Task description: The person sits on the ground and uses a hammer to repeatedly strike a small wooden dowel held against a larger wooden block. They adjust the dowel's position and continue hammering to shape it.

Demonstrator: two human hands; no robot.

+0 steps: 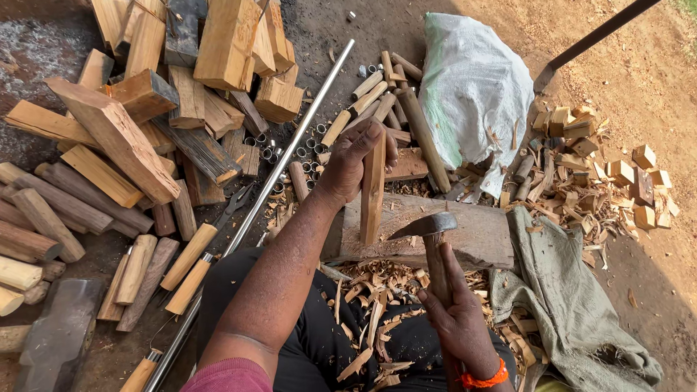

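My left hand [353, 161] grips the top of a slim wooden stick [372, 196] and holds it upright on a flat chopping block [472, 236]. My right hand [454, 308] is closed round the wooden handle of a small axe-like tool [428, 226]. Its dark metal blade points at the lower part of the stick, just to the right of it. Wood shavings [370, 290] lie over my lap and the ground below the block.
Rough wood blocks [145, 109] are piled at the upper left, rounded handles [43, 218] at the left. A long metal rod [287, 156] runs diagonally. A white sack [472, 87], small offcuts [610, 174], metal rings [308, 152] and a grey cloth [573, 305] surround the block.
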